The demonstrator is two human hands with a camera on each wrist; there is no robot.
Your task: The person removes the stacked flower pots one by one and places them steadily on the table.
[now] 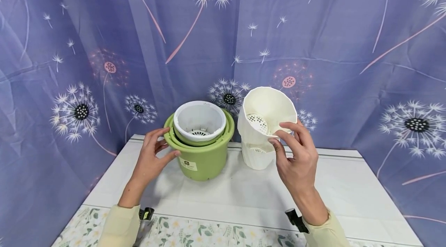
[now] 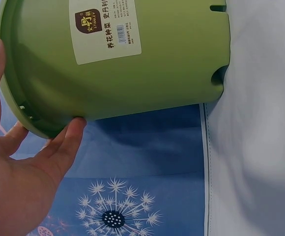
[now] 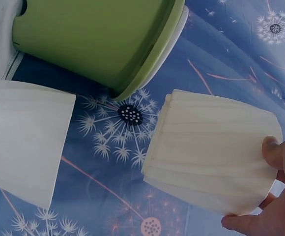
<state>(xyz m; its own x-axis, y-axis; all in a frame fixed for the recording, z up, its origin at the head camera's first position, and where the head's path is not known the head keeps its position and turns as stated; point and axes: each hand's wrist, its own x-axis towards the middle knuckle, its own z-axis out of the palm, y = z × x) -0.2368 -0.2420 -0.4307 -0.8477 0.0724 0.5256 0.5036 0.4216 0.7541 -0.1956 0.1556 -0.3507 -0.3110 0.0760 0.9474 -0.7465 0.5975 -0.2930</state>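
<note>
2 forearms (image 1: pixel 130 194) stretch forward before me, the left hand (image 1: pixel 150 160) gripping, the right hand (image 1: pixel 299 160) pinching with thumb and fingers.

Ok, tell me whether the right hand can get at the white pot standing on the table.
Probably not yet: the right hand holds another white pot by its rim, above the standing pot.

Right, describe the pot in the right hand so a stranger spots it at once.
On the table, find the green pot. To its right, the right hand pinches a tilted white pot by the rim; unlike the lower white pot, which stands there, it is held in the air.
</note>
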